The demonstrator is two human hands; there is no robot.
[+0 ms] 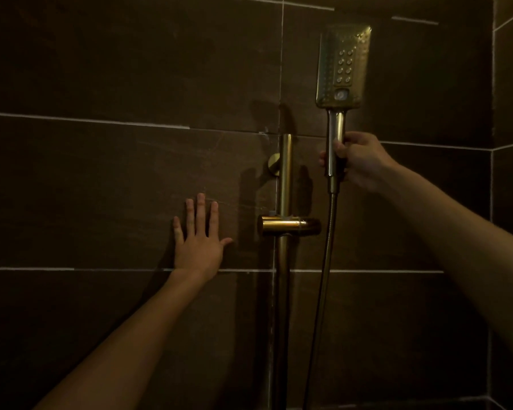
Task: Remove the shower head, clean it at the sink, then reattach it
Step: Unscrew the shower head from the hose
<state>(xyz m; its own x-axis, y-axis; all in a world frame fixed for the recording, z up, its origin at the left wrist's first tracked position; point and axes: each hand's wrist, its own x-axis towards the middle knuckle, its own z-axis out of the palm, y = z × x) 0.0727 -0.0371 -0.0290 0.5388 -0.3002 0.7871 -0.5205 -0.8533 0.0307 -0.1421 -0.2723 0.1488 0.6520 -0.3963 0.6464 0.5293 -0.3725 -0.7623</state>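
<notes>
Shower head (342, 66) upright, handle gripped within right hand (357, 161) fingers (338, 149)

The hose (323, 276) and rail (282, 321) run off the bottom edge; the right hand's (359, 161) fingers hide part of the shower head's handle (336, 128).

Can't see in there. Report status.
Right hand grips shower head handle, off holder. Left hand flat on wall. Hose attached.

The right hand (356, 161) grips the handle of a rectangular brass-coloured shower head (343, 66), held upright beside the vertical brass rail (285, 176). The left hand (198, 247) rests flat, fingers spread, on the dark brown tiled wall (101, 173).
</notes>
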